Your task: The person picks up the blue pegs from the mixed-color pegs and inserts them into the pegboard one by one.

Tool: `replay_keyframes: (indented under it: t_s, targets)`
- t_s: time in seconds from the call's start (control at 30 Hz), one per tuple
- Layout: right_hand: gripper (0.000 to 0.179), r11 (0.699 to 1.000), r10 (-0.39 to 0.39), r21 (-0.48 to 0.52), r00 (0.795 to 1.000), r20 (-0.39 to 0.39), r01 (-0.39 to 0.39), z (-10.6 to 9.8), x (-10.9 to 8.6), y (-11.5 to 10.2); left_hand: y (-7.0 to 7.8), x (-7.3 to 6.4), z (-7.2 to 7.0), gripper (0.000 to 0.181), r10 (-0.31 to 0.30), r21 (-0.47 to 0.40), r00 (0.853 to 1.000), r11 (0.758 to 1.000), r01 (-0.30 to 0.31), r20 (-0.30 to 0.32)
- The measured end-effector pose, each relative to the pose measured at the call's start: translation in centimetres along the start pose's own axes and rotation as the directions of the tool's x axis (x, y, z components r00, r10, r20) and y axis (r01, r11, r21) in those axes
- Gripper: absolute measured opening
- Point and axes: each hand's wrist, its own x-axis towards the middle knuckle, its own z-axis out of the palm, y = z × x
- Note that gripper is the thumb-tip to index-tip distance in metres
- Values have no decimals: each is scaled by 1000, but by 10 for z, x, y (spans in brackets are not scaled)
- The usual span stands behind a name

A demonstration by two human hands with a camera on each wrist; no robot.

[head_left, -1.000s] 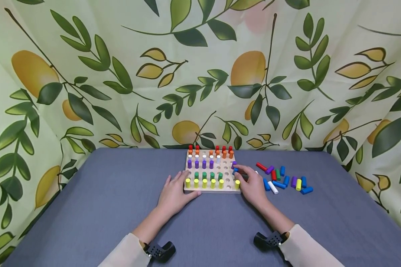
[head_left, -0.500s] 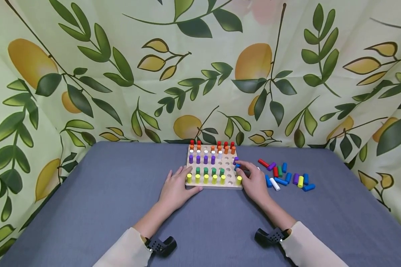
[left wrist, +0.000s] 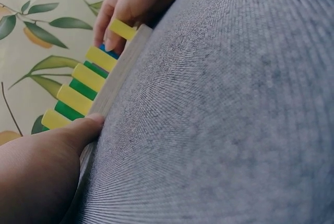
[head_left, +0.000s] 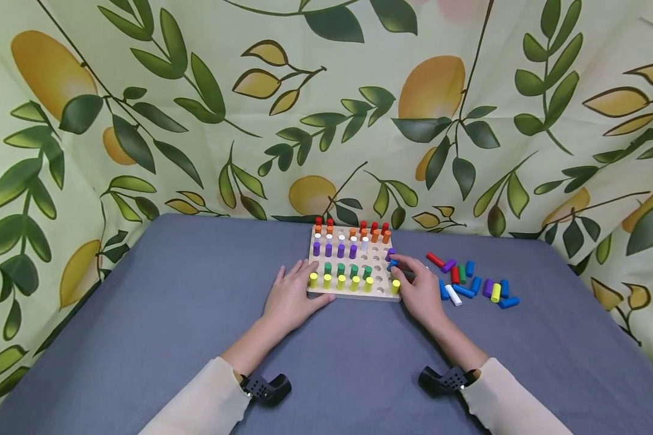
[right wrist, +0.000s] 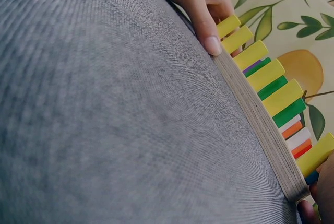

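A light wooden pegboard [head_left: 354, 291] lies on the cloth, with rows of red, orange, white, purple, green and yellow pegs standing in it. My left hand [head_left: 292, 300] grips its front left corner, thumb along the front edge and fingers at the left side. At the right edge, my right hand [head_left: 421, 293] pinches a blue peg [head_left: 393, 264] between thumb and fingers, low over the board, between a purple peg [head_left: 390, 254] and the front right yellow peg [head_left: 395, 287]. In the left wrist view the blue peg [left wrist: 108, 51] is partly covered by the fingers.
Loose pegs lie right of the board, among them a red peg [head_left: 435, 260], a white peg [head_left: 453, 295], a yellow peg [head_left: 496, 293] and several blue ones. Grey cloth [head_left: 196, 314] covers the table. Behind it hangs a leaf-patterned curtain [head_left: 196, 121].
The head view has tilted, so the table and board appear higher. Both hands keep their places on the board, the blue peg still between the right fingers.
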Motion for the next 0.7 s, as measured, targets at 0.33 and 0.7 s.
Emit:
replay_keyframes:
  t_s: [0.33,0.7]
  targets:
    - [33,1000,-4,-13,1000,8,4,-1,1,2,2,2,-3,80,-4,6,1000,1000,4,17]
    - [33,1000,-21,-19,1000,-4,21,1,2,4,1,1,-2,81,-13,2,1000,1000,13,18]
